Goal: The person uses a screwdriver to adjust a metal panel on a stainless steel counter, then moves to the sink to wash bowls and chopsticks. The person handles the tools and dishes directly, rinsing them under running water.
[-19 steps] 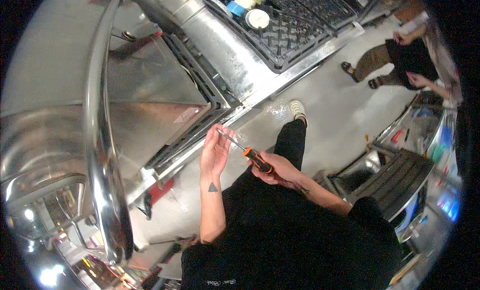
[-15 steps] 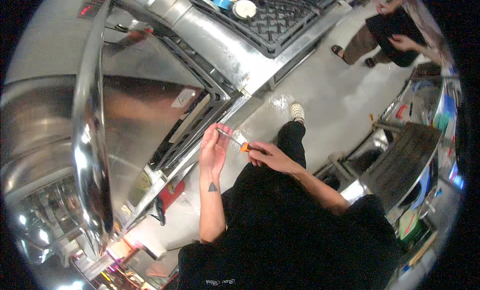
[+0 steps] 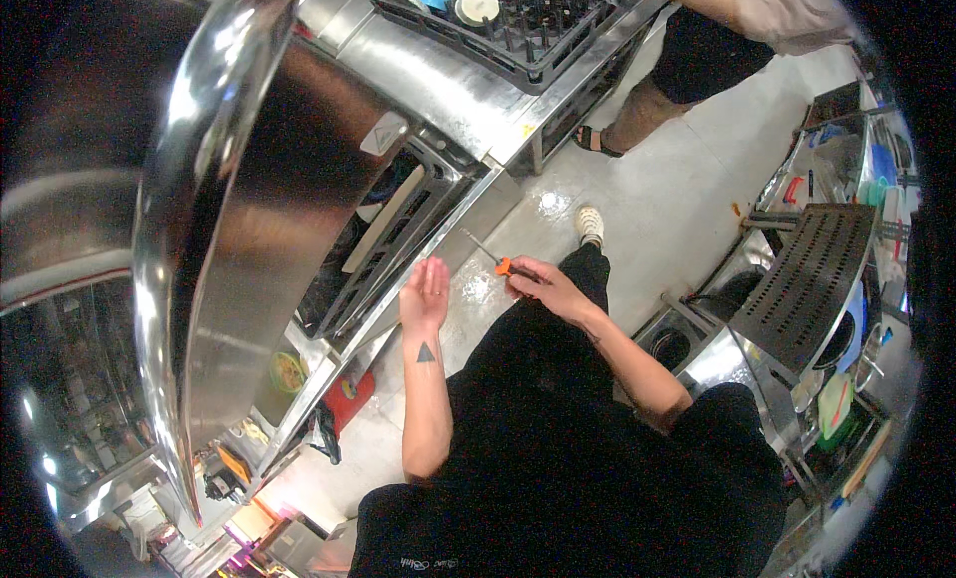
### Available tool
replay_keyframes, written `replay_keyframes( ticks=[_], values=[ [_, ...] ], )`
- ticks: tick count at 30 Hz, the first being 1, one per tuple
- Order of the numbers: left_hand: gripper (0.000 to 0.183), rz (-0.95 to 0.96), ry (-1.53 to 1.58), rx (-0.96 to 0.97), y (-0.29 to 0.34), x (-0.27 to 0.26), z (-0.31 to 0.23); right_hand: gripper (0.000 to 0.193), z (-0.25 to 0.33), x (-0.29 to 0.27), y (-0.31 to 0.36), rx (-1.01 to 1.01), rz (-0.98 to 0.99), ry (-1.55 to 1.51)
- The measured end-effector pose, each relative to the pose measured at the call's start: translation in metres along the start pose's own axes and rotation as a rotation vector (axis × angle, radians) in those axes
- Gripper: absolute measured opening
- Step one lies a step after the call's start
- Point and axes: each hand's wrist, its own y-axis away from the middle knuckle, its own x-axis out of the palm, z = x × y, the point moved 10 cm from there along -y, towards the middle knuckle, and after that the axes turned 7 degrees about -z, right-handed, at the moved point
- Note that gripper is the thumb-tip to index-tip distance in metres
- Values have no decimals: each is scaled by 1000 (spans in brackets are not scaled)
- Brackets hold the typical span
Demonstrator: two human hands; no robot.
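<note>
A screwdriver (image 3: pixel 504 266) with an orange and black handle is gripped in my right hand (image 3: pixel 549 288). Its thin metal shaft points up and to the left, and its tip touches nothing. Most of the handle is hidden inside my fingers. My left hand (image 3: pixel 425 295) is held out palm up, with its fingers stretched and no object in it. A gap separates it from the screwdriver. To the left of it is the metal edge of a stainless steel machine, with a black rack (image 3: pixel 408 220) under the raised hood (image 3: pixel 299 140).
A curved chrome bar (image 3: pixel 164 279) crosses the left side. A black dish rack (image 3: pixel 538 75) with cups sits on the steel counter (image 3: pixel 438 80). Another person (image 3: pixel 707 55) stands at the upper right. A dark perforated panel (image 3: pixel 809 279) lies on the right-hand counter. A red object (image 3: pixel 351 401) is on the floor.
The screwdriver tip has come away from my left hand, whose fingers have straightened. The other person has moved closer and leftward. My view has shifted, with the hood and bar appearing larger.
</note>
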Motion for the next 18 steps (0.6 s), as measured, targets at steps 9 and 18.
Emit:
replay_keyframes(
  ticks=[9,18],
  values=[
    [14,-260,324,-19,-115,-81,-40,26,9,-20,17,8,-64,57],
    [13,-296,517,-308,-116,-56,-41,25,7,-11,18,66,-60,-26]
  ],
)
